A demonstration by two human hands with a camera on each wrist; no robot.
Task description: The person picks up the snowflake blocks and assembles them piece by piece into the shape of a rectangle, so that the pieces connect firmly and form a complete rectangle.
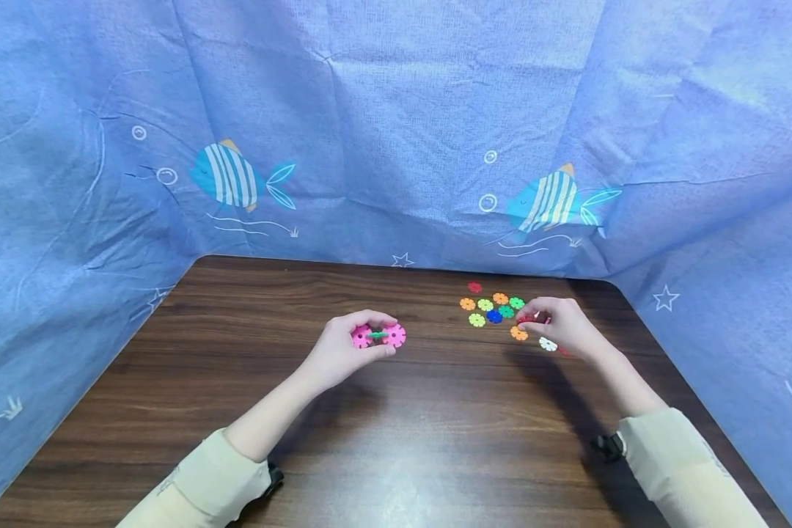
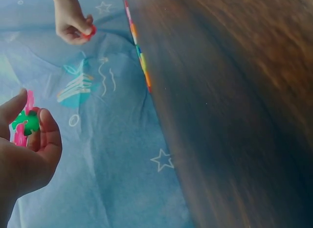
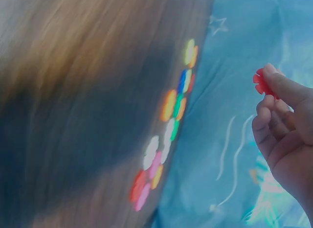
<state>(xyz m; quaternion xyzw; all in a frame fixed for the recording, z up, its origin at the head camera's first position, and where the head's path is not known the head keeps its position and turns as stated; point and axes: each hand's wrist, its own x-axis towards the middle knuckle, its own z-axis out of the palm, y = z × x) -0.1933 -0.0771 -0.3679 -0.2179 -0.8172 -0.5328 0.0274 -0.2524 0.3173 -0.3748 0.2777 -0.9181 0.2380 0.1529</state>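
Note:
My left hand (image 1: 343,352) holds a small joined piece above the table: two pink notched plastic discs (image 1: 396,336) linked by a green disc (image 2: 30,121) set between them. Thumb and fingers lie on either side of it. Over to the right, my right hand (image 1: 566,324) pinches a red notched disc (image 3: 261,83) between thumb and fingertips, held up off the tabletop. Below and beside that hand lie several loose discs, among them an orange one (image 1: 518,333), a white one (image 1: 548,344) and a blue one (image 1: 494,316). The right hand partly hides some of them.
Dark wood-grain tabletop (image 1: 409,411) stretches under both hands. Blue cloth (image 1: 396,132) printed with fish and stars hangs behind the table and along its sides. A lone red disc (image 1: 474,287) lies farthest back, near the table's rear edge.

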